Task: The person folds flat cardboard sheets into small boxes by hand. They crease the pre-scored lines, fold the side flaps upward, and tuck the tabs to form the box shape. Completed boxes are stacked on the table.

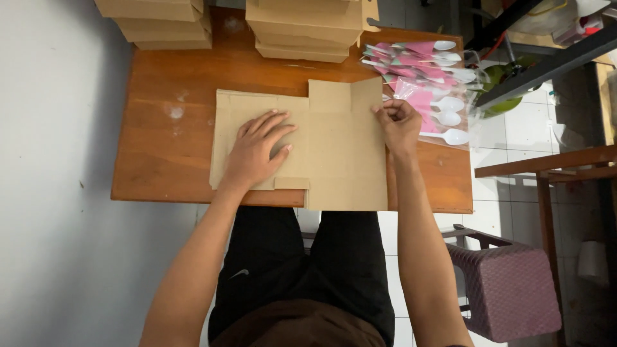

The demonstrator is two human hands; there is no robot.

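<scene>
A flat brown cardboard box blank lies unfolded on the wooden table in front of me. My left hand rests palm down on its left half, fingers spread. My right hand pinches the blank's right edge near the upper right flap, fingers curled on the cardboard.
Two stacks of folded brown boxes stand at the table's far edge. A pile of white plastic spoons in pink wrappers lies at the far right. A purple woven stool and a wooden frame stand to the right on the tiled floor.
</scene>
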